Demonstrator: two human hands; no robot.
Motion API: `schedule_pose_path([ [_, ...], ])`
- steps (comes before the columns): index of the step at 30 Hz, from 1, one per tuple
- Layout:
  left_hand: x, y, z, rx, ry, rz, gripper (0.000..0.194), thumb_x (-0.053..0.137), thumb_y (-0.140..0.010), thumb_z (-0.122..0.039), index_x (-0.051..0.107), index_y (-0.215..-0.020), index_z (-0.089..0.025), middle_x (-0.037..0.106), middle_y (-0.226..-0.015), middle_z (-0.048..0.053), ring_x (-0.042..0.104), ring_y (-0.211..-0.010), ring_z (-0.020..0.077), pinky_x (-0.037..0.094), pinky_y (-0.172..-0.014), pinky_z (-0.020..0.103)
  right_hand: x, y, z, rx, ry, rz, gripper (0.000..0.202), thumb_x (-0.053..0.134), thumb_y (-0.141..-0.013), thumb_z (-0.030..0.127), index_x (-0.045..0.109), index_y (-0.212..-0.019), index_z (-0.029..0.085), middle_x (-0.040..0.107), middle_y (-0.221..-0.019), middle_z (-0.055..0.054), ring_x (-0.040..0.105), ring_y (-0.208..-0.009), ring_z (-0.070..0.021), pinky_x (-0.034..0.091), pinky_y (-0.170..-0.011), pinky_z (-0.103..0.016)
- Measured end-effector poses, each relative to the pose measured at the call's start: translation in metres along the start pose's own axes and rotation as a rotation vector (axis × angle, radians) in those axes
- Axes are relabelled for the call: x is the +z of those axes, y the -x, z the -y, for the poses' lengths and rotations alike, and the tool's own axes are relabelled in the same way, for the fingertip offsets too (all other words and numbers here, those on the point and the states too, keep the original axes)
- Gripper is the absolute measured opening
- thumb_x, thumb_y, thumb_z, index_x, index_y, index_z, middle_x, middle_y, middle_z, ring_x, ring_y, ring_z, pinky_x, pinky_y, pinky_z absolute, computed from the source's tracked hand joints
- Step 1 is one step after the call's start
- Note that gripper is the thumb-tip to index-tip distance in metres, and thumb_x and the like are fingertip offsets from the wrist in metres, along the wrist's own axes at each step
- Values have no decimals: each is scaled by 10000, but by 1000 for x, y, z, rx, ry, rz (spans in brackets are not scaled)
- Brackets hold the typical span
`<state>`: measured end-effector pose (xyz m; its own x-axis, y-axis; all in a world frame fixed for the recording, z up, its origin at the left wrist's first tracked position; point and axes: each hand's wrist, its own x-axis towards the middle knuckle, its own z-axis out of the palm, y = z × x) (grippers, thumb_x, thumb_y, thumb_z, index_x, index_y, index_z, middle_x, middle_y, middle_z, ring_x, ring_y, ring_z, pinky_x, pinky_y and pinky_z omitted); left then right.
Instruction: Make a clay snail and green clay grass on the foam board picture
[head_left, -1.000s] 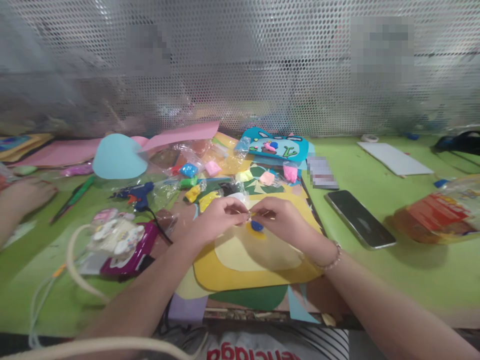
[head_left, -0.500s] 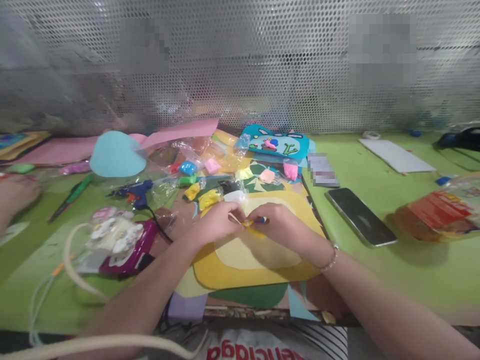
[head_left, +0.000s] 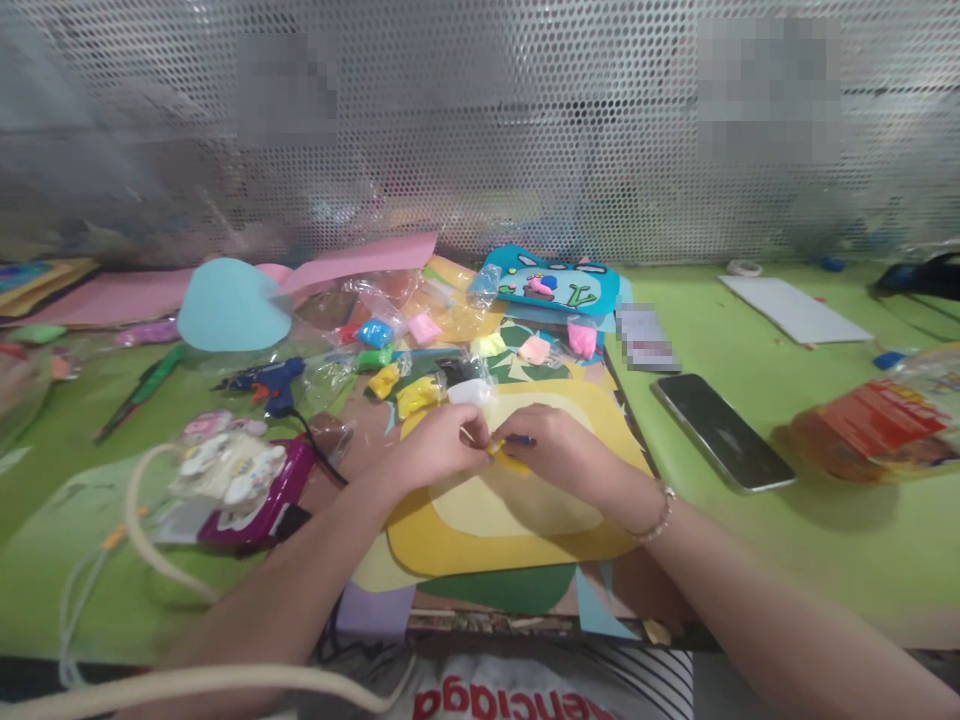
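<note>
Pinching with thumb and fingertips drawn nearly together, the left hand (head_left: pixel 446 442) and the right hand (head_left: pixel 553 447) meet at a small yellow piece (head_left: pixel 495 446). The gap at each grip is very narrow. A blue piece (head_left: pixel 519 440) shows under the right fingers; whether they touch it, I cannot tell. Both hands are above a flat, smooth pale-yellow shape (head_left: pixel 517 510) with rounded edges, which lies on a larger, deeper yellow sheet (head_left: pixel 420 550). Just beyond are soft-looking colored lumps (head_left: pixel 375 333) in crinkled, shiny clear plastic. A glue gun (head_left: pixel 276 385) lies to the left, and a glossy dark phone (head_left: pixel 724 432) to the right. A second ago the blue piece showed as a fuller oval below the fingertips; now the right hand partly hides it. At the far left, a blurred clear bag (head_left: pixel 60 365) has come into view.
</note>
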<state>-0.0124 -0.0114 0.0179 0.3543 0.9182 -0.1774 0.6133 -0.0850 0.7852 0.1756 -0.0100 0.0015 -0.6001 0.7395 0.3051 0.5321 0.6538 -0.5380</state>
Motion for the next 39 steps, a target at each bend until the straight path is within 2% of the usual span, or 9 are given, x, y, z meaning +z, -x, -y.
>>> schedule_pose_path([
  [4, 0, 0, -3, -11, -2, 4, 95, 640, -607, -162, 583, -680, -184, 665, -729, 12, 638, -713, 182, 465, -633, 274, -2, 1, 0, -52, 18, -1, 217, 616, -757, 23, 715, -858, 187, 677, -784, -45, 602, -738, -165, 475, -681, -284],
  [11, 3, -2, 1, 11, 22, 14, 113, 617, -626, -160, 605, -736, -181, 683, -798, 17, 652, -762, 178, 493, -671, 278, -4, 2, 0, -107, 51, 59, 185, 580, -814, 65, 717, -867, 178, 661, -816, -60, 591, -733, -160, 467, -686, -283],
  [17, 2, -1, -3, -2, 3, 9, 133, 586, -630, -96, 608, -732, -178, 687, -809, 16, 649, -753, 162, 498, -688, 271, -4, 3, 6, -74, 101, 84, 173, 580, -822, 69, 715, -885, 156, 646, -798, -64, 582, -738, -164, 460, -687, -282],
  [27, 3, -3, 3, 21, -2, -23, 90, 617, -662, -138, 611, -742, -179, 688, -797, 14, 646, -736, 154, 496, -672, 261, -9, 4, 15, -10, 206, 168, 220, 550, -832, 40, 730, -901, 146, 627, -818, -75, 566, -751, -159, 438, -679, -270],
  [39, 2, -2, -1, 10, -30, -14, 95, 627, -641, -127, 608, -719, -178, 680, -776, 9, 633, -711, 147, 480, -650, 254, -13, 3, 20, -27, 278, 221, 226, 524, -858, 62, 733, -862, 148, 599, -759, -62, 520, -689, -144, 388, -644, -262],
])
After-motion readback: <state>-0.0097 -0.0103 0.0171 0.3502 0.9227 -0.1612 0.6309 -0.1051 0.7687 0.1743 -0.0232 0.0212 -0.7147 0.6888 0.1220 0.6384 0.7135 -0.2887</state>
